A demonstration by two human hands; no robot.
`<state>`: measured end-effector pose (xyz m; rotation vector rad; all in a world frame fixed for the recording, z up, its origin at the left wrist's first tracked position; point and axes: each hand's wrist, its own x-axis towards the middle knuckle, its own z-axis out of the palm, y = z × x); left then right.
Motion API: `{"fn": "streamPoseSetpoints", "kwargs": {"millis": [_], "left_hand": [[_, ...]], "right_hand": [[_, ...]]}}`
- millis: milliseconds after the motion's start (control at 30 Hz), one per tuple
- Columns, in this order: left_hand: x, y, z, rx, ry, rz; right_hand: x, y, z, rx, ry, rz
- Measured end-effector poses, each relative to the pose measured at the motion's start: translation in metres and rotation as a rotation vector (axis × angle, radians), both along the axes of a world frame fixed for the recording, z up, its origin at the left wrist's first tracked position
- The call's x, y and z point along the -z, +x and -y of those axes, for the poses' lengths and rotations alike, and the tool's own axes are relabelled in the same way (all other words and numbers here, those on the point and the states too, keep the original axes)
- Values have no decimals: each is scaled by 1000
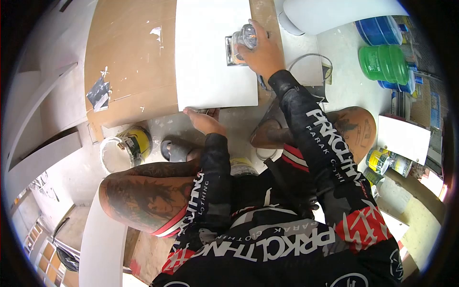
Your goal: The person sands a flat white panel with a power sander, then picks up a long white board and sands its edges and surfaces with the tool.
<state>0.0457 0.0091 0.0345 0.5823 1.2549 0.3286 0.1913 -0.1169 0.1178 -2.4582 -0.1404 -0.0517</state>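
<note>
A white board (210,62) lies flat on a large sheet of brown cardboard (129,57). My right hand (267,53) is wrapped round the top of an electric sander (234,51), whose square base sits on the board near its right edge. My left hand (206,122) is at the board's near edge, with the thumb along the edge and the fingers partly hidden beneath it. It appears to grip the board there. The sander's cord (261,82) runs down below my right wrist.
An open paint bucket (114,152) stands on the floor at left, beside my sandalled foot (177,149). Blue and green water jugs (385,64) are at right, with paint cans (377,161) lower down. A torn dark scrap (99,94) lies on the cardboard.
</note>
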Motion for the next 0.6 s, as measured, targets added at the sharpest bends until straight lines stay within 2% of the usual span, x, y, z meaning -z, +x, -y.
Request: {"fn": "streamPoseSetpoints", "kwargs": {"millis": [67, 300, 433, 600], "left_hand": [[-1, -1, 0, -6, 1, 4], [16, -10, -8, 13, -54, 111], [13, -7, -8, -20, -22, 63], [2, -3, -12, -41, -123, 46]], "right_hand": [[-1, -8, -2, -7, -4, -27], [-19, -110, -7, -178, -3, -81], [-25, -126, 8, -102, -95, -75], [-15, -137, 39, -41, -126, -51]]}}
